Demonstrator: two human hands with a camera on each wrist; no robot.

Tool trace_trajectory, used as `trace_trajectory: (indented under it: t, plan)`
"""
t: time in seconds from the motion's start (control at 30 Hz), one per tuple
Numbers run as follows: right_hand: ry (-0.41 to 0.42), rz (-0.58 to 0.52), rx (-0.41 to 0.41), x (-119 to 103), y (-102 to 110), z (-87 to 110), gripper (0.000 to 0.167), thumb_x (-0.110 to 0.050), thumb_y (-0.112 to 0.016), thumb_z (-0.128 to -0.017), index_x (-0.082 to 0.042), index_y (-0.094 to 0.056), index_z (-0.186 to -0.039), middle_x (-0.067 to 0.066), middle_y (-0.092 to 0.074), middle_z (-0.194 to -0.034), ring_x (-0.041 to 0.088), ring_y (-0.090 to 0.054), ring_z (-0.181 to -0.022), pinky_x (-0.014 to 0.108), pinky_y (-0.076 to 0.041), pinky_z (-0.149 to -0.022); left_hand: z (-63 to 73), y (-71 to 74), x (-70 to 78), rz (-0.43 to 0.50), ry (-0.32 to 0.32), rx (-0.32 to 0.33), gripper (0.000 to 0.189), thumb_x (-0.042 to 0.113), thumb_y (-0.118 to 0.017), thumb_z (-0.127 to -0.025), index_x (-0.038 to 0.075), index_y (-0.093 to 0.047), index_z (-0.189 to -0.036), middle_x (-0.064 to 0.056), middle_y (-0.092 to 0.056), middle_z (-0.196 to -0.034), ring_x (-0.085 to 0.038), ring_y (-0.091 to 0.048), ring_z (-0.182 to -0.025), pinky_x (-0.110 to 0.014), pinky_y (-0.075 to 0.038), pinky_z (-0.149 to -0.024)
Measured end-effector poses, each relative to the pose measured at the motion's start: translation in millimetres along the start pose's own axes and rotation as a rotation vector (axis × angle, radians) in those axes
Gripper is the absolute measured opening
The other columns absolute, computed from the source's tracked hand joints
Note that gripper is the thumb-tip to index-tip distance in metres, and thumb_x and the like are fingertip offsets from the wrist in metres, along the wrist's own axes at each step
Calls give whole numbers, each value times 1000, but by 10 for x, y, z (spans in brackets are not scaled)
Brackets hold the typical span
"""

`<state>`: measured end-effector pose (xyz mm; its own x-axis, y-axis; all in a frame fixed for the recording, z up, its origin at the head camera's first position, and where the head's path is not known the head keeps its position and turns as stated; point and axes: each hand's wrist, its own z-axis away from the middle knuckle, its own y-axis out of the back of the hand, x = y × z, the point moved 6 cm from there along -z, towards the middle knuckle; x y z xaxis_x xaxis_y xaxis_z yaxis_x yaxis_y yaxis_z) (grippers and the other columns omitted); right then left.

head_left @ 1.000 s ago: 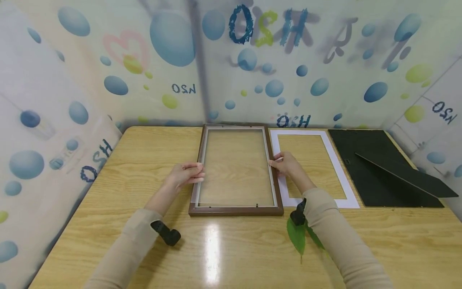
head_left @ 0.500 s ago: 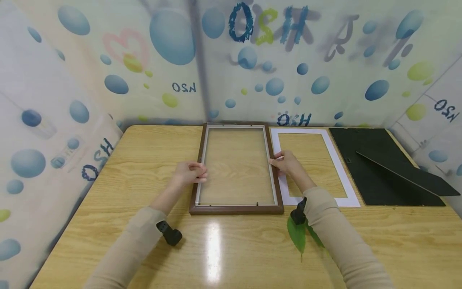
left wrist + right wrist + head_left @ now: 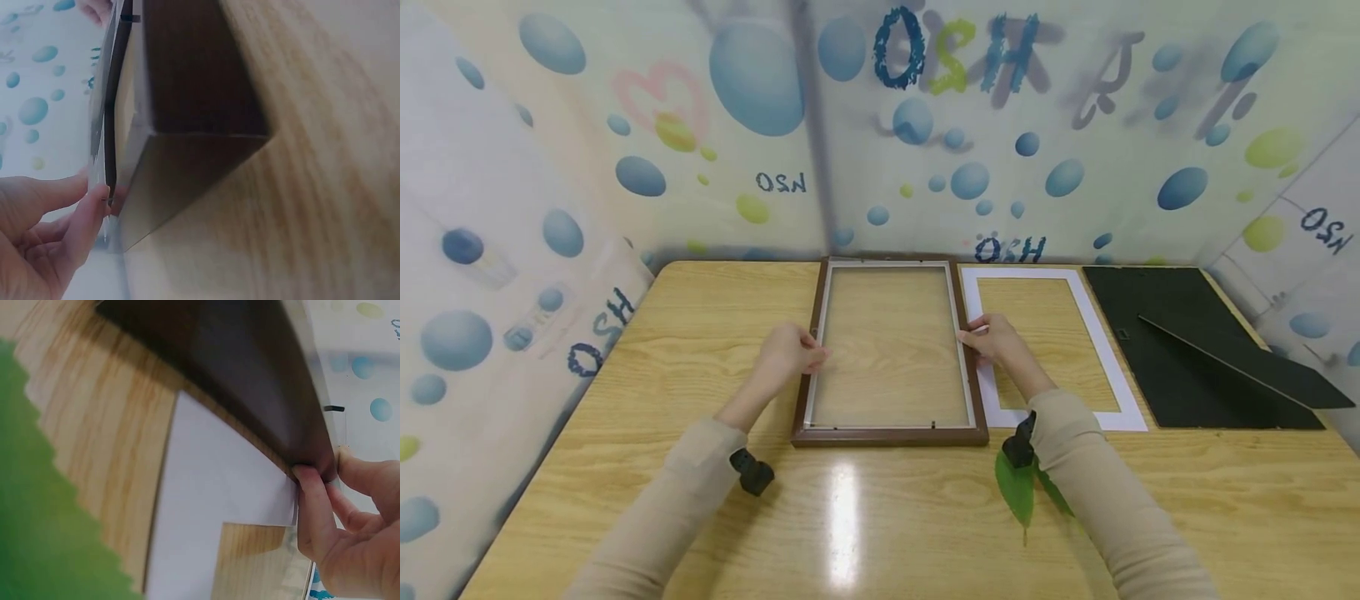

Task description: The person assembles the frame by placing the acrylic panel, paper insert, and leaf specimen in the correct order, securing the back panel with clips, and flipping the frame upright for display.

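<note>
A brown picture frame (image 3: 891, 437) lies back side up on the table, with small dark tabs along its pale inner edge. My left hand (image 3: 784, 350) is at its left side; in the left wrist view the thumb and fingers (image 3: 87, 219) pinch the edge of a clear sheet (image 3: 97, 137) lying over the frame. Whether that sheet is glass or plastic I cannot tell. On the opposite side, my right hand (image 3: 1002, 340) grips the frame's right edge, thumb on top and fingers (image 3: 315, 509) against the outer side.
A white mat (image 3: 1129, 412) lies right beside the frame. Beyond it is a black backing board (image 3: 1172, 358) with its stand leg (image 3: 1262, 367) raised. Green leaves (image 3: 1017, 492) rest under my right wrist. A patterned wall (image 3: 880, 150) borders the table's far edge.
My left hand has turned at the wrist and shifted slightly to the right along the frame's left edge. The right hand and the frame stay in place.
</note>
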<state>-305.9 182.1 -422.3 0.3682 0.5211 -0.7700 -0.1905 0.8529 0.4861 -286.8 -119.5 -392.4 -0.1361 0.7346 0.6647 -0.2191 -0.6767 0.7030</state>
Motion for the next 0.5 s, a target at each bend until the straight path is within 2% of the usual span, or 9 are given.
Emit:
trace_trajectory:
  t: [0.13,0.27,0.37,0.5]
  plan:
    - [8,-4,6,-14,-4,-1,44,-19,-54,-92,6,-41,-126,24,-50,-122,15,-53,-76,22,-54,-57,-1,54,56,-131,3,16,22,23,-67,-83,2,-68,-80,-10,-70,-74,-12,-61,-61,-21,-45,-51]
    - [13,-9,7,-9,-10,-16,44,-19,-54,-92,6,-41,-126,26,-50,-123,15,-54,-76,23,-54,-57,-3,80,119,-248,-18,21,29,27,-68,-82,3,-69,-65,-6,-66,-60,-9,-46,-48,-19,-32,-43]
    - [15,-10,5,0,-8,-21,44,-18,-54,-92,7,-41,-126,27,-50,-123,16,-55,-78,25,-56,-60,-10,87,135,-287,-45,29,31,27,-70,-81,3,-68,-61,-5,-64,-56,-8,-42,-44,-19,-29,-41]
    - [14,-18,8,-5,-6,-11,44,-18,-54,-91,6,-42,-125,26,-51,-121,15,-55,-74,25,-56,-59,-10,98,138,-290,-91,48,19,20,-72,-78,4,-71,-69,-6,-67,-64,-11,-53,-51,-20,-36,-45]
